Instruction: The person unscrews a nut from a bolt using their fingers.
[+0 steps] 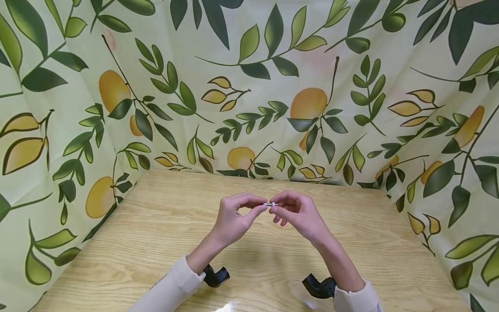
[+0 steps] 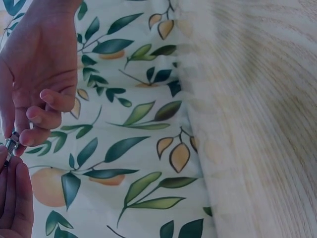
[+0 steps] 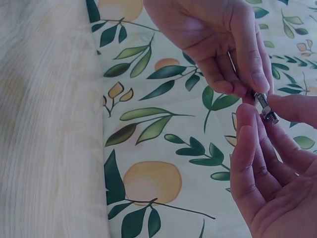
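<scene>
Above the table, a small silver threaded bolt (image 3: 262, 103) lies nearly level between both hands in the head view. Its left end is pinched by the thumb and fingertips of my left hand (image 1: 234, 219), which hide that end. My right hand (image 1: 302, 214) pinches a nut (image 1: 273, 203) on the bolt's right part between thumb and index finger; its other fingers are loosely bent below. From the right wrist view, the threads show between the two sets of fingertips. At the left edge of the left wrist view, the bolt (image 2: 12, 143) is partly covered by fingers.
A light wood-grain table (image 1: 175, 199) spreads beneath the hands. Cloth printed with leaves and fruit (image 1: 241, 99) walls the back and both sides. Black curved camera mounts (image 1: 216, 276) sit at both wrists, beside pale sleeves (image 1: 171, 286).
</scene>
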The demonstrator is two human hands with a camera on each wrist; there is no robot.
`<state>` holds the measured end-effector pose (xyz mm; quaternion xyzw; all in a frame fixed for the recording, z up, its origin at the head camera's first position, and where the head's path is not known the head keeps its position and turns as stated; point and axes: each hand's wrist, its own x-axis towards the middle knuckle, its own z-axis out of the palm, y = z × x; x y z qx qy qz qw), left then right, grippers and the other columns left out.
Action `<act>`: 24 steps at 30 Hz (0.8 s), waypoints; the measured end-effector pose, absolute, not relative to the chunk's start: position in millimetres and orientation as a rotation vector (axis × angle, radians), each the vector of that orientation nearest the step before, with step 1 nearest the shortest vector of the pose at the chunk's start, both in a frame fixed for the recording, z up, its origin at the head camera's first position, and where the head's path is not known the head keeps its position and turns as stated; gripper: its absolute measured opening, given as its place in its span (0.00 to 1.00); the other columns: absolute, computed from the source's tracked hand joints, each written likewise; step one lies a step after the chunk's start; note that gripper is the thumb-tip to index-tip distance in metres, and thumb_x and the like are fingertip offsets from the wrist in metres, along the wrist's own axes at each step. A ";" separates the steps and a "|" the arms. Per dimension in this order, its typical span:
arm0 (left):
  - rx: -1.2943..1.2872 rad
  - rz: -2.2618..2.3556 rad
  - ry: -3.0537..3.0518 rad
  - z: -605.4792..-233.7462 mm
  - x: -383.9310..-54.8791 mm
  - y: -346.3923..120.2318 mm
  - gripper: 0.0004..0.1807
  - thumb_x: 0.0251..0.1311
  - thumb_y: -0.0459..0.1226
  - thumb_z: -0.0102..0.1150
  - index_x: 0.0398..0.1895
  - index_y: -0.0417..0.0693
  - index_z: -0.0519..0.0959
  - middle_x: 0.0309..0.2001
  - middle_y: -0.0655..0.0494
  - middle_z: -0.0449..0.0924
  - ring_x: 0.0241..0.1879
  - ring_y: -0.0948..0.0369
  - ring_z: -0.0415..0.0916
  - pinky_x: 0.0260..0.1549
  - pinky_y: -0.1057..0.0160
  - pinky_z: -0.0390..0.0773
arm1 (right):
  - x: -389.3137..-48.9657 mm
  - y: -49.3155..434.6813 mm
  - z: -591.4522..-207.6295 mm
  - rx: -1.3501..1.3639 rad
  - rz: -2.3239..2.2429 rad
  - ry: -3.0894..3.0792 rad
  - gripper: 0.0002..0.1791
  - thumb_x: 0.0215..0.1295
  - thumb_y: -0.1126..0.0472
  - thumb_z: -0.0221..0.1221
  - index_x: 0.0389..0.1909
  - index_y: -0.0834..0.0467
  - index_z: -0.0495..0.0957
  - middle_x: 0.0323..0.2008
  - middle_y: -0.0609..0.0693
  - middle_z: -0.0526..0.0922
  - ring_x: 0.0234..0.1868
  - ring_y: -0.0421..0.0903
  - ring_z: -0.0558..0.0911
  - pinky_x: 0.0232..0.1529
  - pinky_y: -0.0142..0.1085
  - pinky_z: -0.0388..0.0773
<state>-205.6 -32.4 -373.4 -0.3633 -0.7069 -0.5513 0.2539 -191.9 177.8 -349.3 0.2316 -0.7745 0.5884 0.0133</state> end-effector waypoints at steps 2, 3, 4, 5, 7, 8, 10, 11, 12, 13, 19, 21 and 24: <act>-0.989 -1.492 -1.920 -372.9 -205.2 -32.4 0.04 0.62 0.32 0.71 0.40 0.44 0.90 0.36 0.53 0.92 0.34 0.62 0.89 0.37 0.67 0.88 | -191.6 177.6 -349.0 0.714 1.836 -2.412 0.12 0.69 0.66 0.65 0.48 0.69 0.80 0.38 0.61 0.86 0.29 0.44 0.88 0.30 0.38 0.87; -0.990 -1.491 -1.919 -372.5 -204.9 -32.5 0.04 0.62 0.32 0.71 0.40 0.44 0.90 0.37 0.53 0.92 0.34 0.62 0.89 0.37 0.67 0.88 | -191.5 177.6 -348.8 0.710 1.836 -2.413 0.12 0.69 0.66 0.64 0.49 0.68 0.80 0.38 0.60 0.86 0.29 0.44 0.88 0.30 0.38 0.87; -0.993 -1.485 -1.917 -372.2 -204.7 -32.6 0.04 0.62 0.32 0.71 0.40 0.44 0.90 0.36 0.53 0.92 0.34 0.63 0.89 0.37 0.67 0.88 | -191.5 177.8 -348.7 0.702 1.837 -2.418 0.12 0.70 0.65 0.64 0.49 0.68 0.80 0.38 0.59 0.86 0.29 0.45 0.88 0.30 0.39 0.87; -0.992 -1.483 -1.920 -372.0 -204.4 -32.6 0.04 0.62 0.32 0.71 0.40 0.44 0.90 0.37 0.53 0.92 0.34 0.63 0.89 0.37 0.67 0.88 | -191.7 177.9 -348.6 0.695 1.833 -2.426 0.12 0.71 0.64 0.63 0.49 0.67 0.81 0.38 0.59 0.87 0.29 0.45 0.88 0.30 0.39 0.87; -0.987 -1.485 -1.928 -371.8 -204.1 -32.9 0.04 0.62 0.32 0.71 0.40 0.45 0.90 0.37 0.53 0.92 0.34 0.63 0.89 0.38 0.67 0.88 | -191.8 178.0 -347.7 0.676 1.822 -2.453 0.12 0.73 0.62 0.62 0.49 0.66 0.81 0.38 0.58 0.87 0.29 0.47 0.88 0.31 0.39 0.87; -0.984 -1.486 -1.932 -371.6 -204.0 -33.0 0.05 0.62 0.32 0.71 0.40 0.45 0.90 0.37 0.53 0.92 0.34 0.64 0.89 0.38 0.66 0.88 | -191.9 178.1 -347.4 0.666 1.815 -2.475 0.12 0.74 0.60 0.61 0.49 0.66 0.82 0.37 0.58 0.87 0.30 0.47 0.88 0.31 0.39 0.87; -0.980 -1.483 -1.939 -371.7 -204.0 -33.0 0.05 0.62 0.32 0.72 0.40 0.45 0.90 0.37 0.53 0.92 0.34 0.64 0.89 0.38 0.66 0.88 | -192.3 178.2 -347.0 0.645 1.801 -2.527 0.14 0.76 0.57 0.59 0.47 0.65 0.83 0.37 0.57 0.87 0.31 0.48 0.88 0.33 0.39 0.87; -0.977 -1.484 -1.943 -371.9 -204.1 -33.0 0.05 0.62 0.32 0.72 0.40 0.45 0.90 0.37 0.54 0.92 0.34 0.65 0.89 0.38 0.66 0.88 | -192.5 178.1 -346.8 0.636 1.799 -2.549 0.15 0.76 0.56 0.59 0.47 0.65 0.83 0.37 0.56 0.88 0.31 0.49 0.88 0.33 0.39 0.87; -0.977 -1.483 -1.944 -372.0 -204.3 -32.9 0.05 0.62 0.32 0.72 0.40 0.45 0.90 0.37 0.54 0.92 0.34 0.65 0.89 0.38 0.66 0.88 | -192.4 178.1 -346.6 0.632 1.801 -2.566 0.16 0.77 0.55 0.59 0.46 0.66 0.83 0.37 0.56 0.88 0.32 0.49 0.88 0.34 0.39 0.87; -0.980 -1.476 -1.941 -372.1 -204.5 -32.7 0.04 0.62 0.32 0.72 0.39 0.45 0.90 0.36 0.53 0.92 0.34 0.64 0.89 0.38 0.66 0.88 | -192.5 178.2 -346.7 0.631 1.804 -2.577 0.16 0.77 0.55 0.58 0.46 0.66 0.83 0.37 0.56 0.88 0.32 0.49 0.88 0.34 0.39 0.87; -0.988 -1.471 -1.935 -372.3 -204.9 -32.1 0.05 0.63 0.32 0.71 0.40 0.44 0.90 0.37 0.53 0.92 0.34 0.64 0.89 0.38 0.67 0.88 | -191.3 178.6 -347.2 0.685 1.826 -2.526 0.13 0.76 0.59 0.58 0.47 0.67 0.81 0.37 0.58 0.87 0.31 0.46 0.87 0.33 0.39 0.87; -0.987 -1.473 -1.936 -372.0 -204.8 -32.1 0.05 0.63 0.32 0.71 0.40 0.44 0.90 0.37 0.53 0.92 0.34 0.64 0.89 0.38 0.67 0.88 | -190.7 178.6 -347.3 0.705 1.835 -2.499 0.11 0.75 0.61 0.59 0.48 0.66 0.81 0.37 0.55 0.87 0.30 0.45 0.87 0.31 0.38 0.87; -0.990 -1.474 -1.932 -372.4 -204.8 -32.2 0.05 0.63 0.32 0.71 0.40 0.44 0.90 0.37 0.53 0.92 0.34 0.63 0.89 0.38 0.67 0.88 | -190.1 178.6 -347.5 0.719 1.851 -2.472 0.10 0.74 0.64 0.60 0.49 0.66 0.80 0.36 0.52 0.86 0.30 0.45 0.87 0.31 0.38 0.86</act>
